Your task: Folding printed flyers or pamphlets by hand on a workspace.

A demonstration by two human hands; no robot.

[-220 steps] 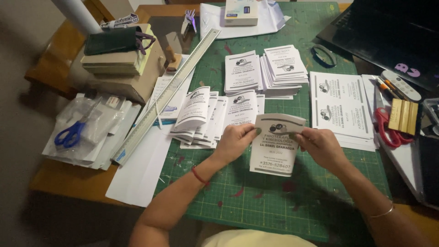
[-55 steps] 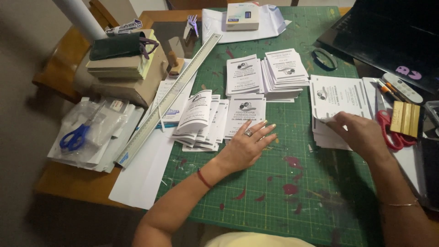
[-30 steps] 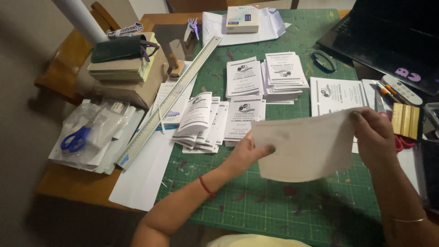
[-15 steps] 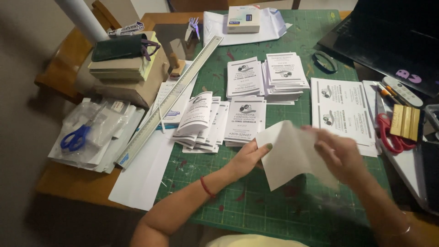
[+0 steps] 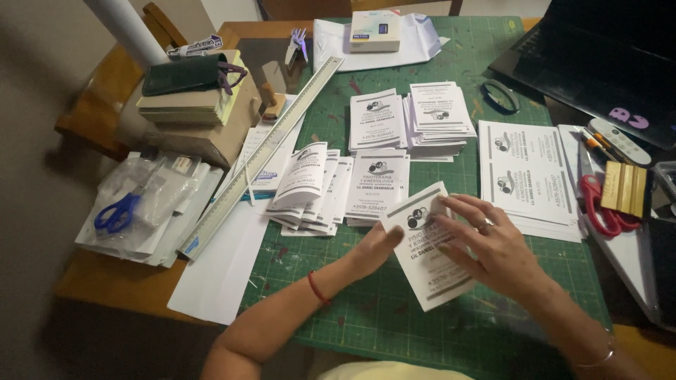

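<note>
A white printed sheet point(image 5: 421, 271), folded in half, lies tilted on the green cutting mat point(image 5: 394, 331). My right hand point(image 5: 486, 243) lies flat on top of it, fingers spread and pressing down. My left hand point(image 5: 377, 246) touches the sheet's left edge with its fingertips. Just above lies a row of folded leaflets point(image 5: 313, 186), fanned and overlapping. To the right rests a stack of flat printed sheets point(image 5: 528, 172).
Two piles of folded leaflets point(image 5: 408, 116) sit further back. A long metal ruler point(image 5: 260, 155) runs diagonally at left. Blue scissors point(image 5: 116, 211) lie on plastic bags, red scissors point(image 5: 598, 204) at right. A laptop point(image 5: 598, 63) is at the back right, books and a box point(image 5: 190, 105) at left.
My right hand took a sheet from the right stack, brought it to the mat's middle and folded it. Both hands now press it flat.
</note>
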